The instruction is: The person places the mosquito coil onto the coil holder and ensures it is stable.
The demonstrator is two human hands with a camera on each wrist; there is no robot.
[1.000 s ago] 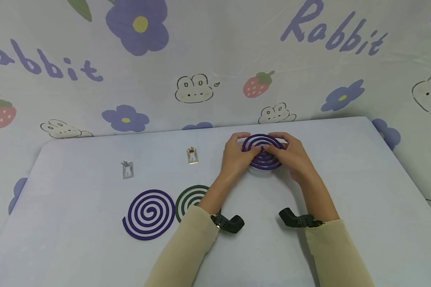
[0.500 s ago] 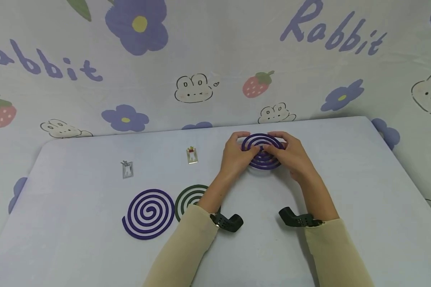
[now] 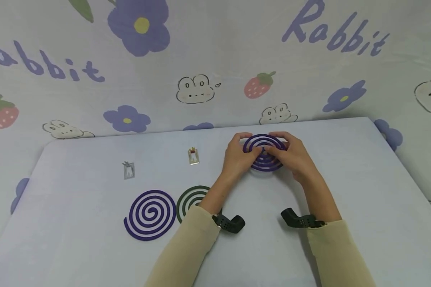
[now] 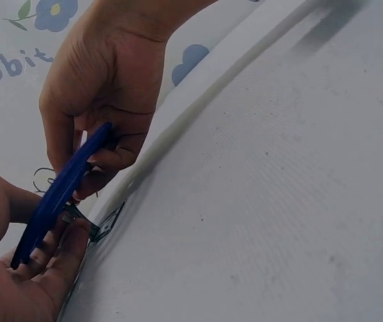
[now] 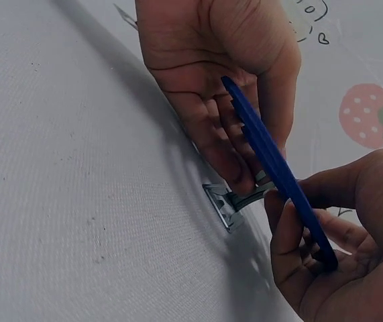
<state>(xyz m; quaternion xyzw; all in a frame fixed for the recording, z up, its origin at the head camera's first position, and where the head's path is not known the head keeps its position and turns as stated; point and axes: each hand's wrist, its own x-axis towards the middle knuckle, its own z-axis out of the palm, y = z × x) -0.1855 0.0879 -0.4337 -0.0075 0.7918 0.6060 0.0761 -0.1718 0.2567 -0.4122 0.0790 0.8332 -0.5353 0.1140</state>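
Note:
A dark purple mosquito coil (image 3: 265,163) is held between both hands at the back of the table, right of centre. My left hand (image 3: 236,157) grips its left side, fingers behind the far rim and thumb at the centre. Mirroring that, my right hand (image 3: 295,156) holds the right side with its thumb also at the centre. Both wrist views show the coil (image 5: 278,164) edge-on and tilted, above a small metal coil stand (image 5: 219,204). Fingers are close around the stand's raised strip; the coil's centre is partly hidden by the thumbs.
Another purple coil (image 3: 151,213) lies flat at left of centre. Beside it is a green coil (image 3: 192,197), partly covered by the left forearm. Farther back sit a gold-coloured stand (image 3: 194,163) and a silver stand (image 3: 129,177). A patterned cloth (image 3: 222,48) hangs behind the white table (image 3: 373,179).

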